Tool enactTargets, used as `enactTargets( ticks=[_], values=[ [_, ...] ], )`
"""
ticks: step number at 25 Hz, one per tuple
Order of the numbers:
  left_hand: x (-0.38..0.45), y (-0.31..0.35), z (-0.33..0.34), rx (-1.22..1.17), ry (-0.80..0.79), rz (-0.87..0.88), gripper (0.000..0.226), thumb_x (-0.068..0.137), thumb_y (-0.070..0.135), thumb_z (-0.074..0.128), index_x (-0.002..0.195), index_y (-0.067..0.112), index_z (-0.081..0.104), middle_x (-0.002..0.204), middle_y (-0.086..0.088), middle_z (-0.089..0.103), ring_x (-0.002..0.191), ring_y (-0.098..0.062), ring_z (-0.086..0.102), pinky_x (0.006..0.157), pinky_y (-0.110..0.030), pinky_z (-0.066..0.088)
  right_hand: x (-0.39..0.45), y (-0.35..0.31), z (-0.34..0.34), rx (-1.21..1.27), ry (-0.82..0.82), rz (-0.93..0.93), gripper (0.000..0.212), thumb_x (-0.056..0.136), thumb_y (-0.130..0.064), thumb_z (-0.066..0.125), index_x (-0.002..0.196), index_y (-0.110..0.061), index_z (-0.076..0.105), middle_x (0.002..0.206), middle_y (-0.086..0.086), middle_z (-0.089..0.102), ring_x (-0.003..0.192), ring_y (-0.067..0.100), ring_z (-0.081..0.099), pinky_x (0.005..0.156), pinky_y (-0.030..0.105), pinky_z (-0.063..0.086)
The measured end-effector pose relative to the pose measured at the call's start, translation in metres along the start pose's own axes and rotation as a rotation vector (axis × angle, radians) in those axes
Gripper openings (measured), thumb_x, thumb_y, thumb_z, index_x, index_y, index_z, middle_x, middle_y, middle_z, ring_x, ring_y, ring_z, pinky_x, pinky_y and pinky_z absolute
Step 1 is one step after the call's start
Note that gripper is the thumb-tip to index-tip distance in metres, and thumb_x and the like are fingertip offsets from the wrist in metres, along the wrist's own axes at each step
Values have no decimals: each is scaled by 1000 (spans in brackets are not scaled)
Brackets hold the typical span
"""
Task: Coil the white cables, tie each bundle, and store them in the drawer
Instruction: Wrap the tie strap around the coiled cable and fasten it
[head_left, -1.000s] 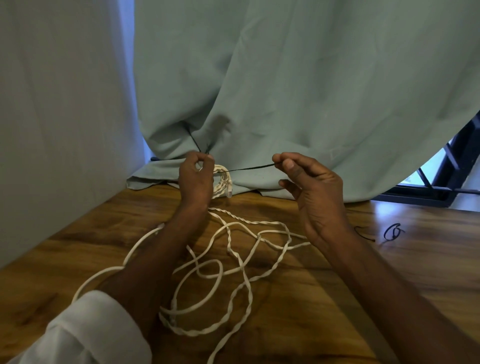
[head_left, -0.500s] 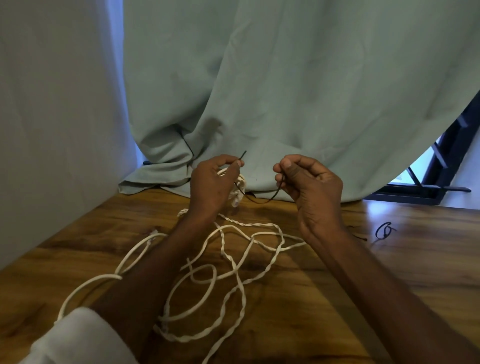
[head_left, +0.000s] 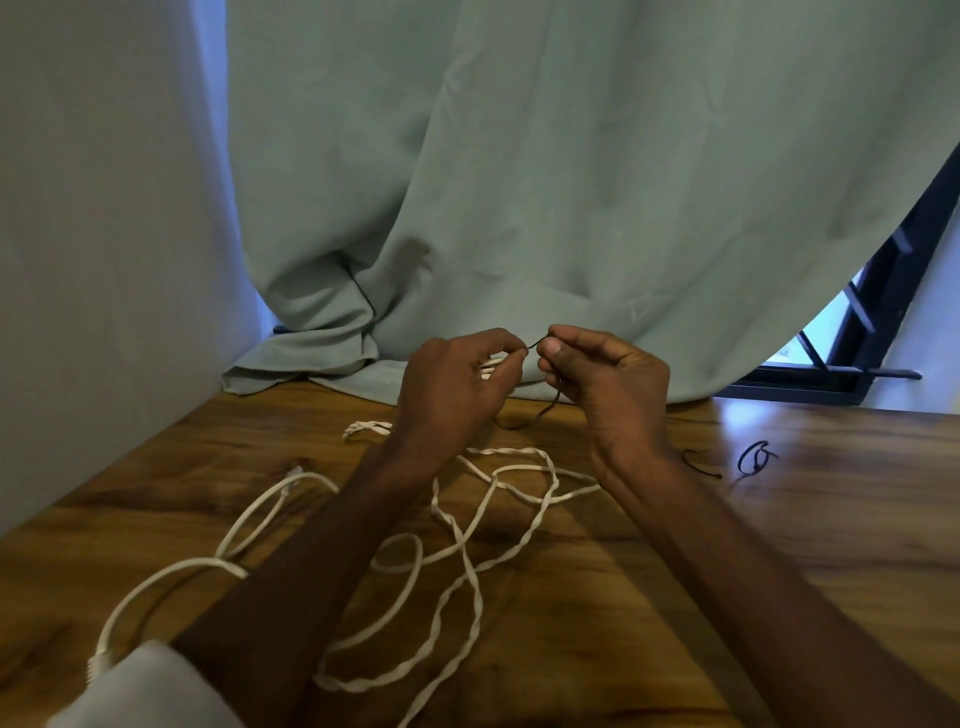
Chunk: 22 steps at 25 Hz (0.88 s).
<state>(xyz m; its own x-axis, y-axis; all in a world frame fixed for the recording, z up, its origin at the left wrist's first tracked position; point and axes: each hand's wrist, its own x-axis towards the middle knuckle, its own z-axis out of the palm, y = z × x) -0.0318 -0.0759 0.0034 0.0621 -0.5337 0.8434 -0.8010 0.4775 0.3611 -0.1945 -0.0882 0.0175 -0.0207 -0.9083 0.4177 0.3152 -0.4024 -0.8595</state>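
- Left hand (head_left: 457, 384) holds small white coil (head_left: 491, 364) + pinches black tie (head_left: 535, 410); right hand (head_left: 608, 379) pinches tie too.
- Loose cables (head_left: 467, 561) on table (head_left: 805, 545): prob. light, floppy; take tie near ends.

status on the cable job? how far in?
Done: nothing stored yet; no drawer in view. In hand: left hand holds a small coiled bundle while right hand works a black tie. Left: loose white cables sprawl uncoiled across the table; spare ties wait.
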Motion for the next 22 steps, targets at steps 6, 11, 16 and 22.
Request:
enactTargets(
  ticks=[6,11,16,22],
  values=[
    [-1,2,-2,-37,20,-6,17,100,38,65,104,28,79,80,11,77,71,-4,70,68,-27,56,-1,-1,1,83,-19,94,19,90,1,74,109,-3,77,89,13,80,79,17,77,79,28,65],
    [-1,1,-1,-44,11,-4,20,100,40,63,104,28,79,83,11,78,73,-3,71,68,-29,58,2,3,3,221,-26,200,18,93,-5,71,110,-4,76,92,12,81,82,17,78,75,26,65],
    [3,-4,-2,-188,153,-184,14,98,32,68,99,24,79,86,11,76,80,-3,70,71,-24,57,17,6,-5,555,35,376,9,97,-15,67,100,-21,72,83,-7,79,76,6,76,75,26,60],
    [10,-16,-10,-396,348,-514,11,98,25,67,97,26,77,92,15,74,86,3,66,76,-20,52,29,3,-18,707,75,293,22,82,-13,72,101,-21,70,79,-6,78,75,9,77,71,24,63]
  ],
)
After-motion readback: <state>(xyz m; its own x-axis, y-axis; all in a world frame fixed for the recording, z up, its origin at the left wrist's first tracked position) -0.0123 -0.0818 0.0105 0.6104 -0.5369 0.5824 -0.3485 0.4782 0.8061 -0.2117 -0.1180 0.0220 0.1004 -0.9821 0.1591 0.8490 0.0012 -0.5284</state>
